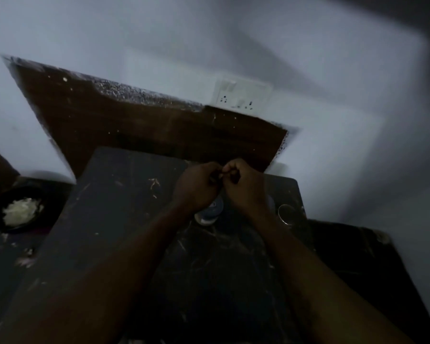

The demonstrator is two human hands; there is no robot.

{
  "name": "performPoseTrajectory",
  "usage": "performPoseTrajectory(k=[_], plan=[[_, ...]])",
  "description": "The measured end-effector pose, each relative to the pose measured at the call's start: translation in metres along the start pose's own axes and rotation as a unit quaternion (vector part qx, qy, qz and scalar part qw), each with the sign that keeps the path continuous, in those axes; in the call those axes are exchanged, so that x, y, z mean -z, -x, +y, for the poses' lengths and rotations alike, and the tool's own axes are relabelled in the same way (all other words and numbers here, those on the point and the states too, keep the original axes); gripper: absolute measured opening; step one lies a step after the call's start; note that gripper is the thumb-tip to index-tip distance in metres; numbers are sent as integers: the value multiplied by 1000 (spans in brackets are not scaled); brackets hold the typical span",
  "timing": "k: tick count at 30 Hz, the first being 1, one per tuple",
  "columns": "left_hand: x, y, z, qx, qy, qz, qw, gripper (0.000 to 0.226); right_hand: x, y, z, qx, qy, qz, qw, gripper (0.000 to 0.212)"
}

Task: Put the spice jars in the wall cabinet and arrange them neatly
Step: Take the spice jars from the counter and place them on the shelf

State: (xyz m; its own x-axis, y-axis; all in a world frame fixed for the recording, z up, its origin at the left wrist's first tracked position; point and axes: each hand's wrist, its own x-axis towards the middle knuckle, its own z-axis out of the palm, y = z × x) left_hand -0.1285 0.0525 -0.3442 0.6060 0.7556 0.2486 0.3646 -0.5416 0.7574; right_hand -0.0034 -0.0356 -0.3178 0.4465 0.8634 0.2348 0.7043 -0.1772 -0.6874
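Dim, bluish light, soft motion blur throughout; wide-angle bending at edges, deep shadow upper right corner

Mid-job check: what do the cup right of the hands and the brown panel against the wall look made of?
Cup: probably steel or glass, since its rim glints; too dim to settle. Panel: likely wood, matt brown with pale speckles along its top edge.
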Motion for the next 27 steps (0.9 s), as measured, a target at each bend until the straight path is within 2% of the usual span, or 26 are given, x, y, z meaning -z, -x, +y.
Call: performPoseTrajectory(k=[3,6,9,11,16,18,20,22,24,27], plan=[[-16,19,-32,70,-29,-45,996,16,-21,16,20,-62,29,-58,996,23],[-33,33,-59,141,-47,-108,983,13,-36,25,41,-138,85,-132,978,38],[-49,45,-77,183,-74,-167,966,44,-52,28,65,-181,122,-183,959,61],[-59,51,-82,183,-62,-188,963,55,-63,28,78,-200,119,-196,952,76],[-79,45,-80,183,-59,-158,969,72,-88,20,102,-218,94,-219,946,111],[-84,40,-79,196,-62,-154,967,77,-97,17,112,-216,97,-231,943,118],[-90,38,-79,206,-62,-139,967,69,-104,17,120,-206,90,-237,945,119],[-92,39,-79,210,-61,-120,968,60,-107,18,125,-185,74,-223,954,109],[-91,40,-80,209,-66,-111,969,57,-104,19,127,-172,54,-216,960,99],[-83,41,-79,198,-55,-107,973,57,-87,23,128,-164,-2,-201,966,96]])
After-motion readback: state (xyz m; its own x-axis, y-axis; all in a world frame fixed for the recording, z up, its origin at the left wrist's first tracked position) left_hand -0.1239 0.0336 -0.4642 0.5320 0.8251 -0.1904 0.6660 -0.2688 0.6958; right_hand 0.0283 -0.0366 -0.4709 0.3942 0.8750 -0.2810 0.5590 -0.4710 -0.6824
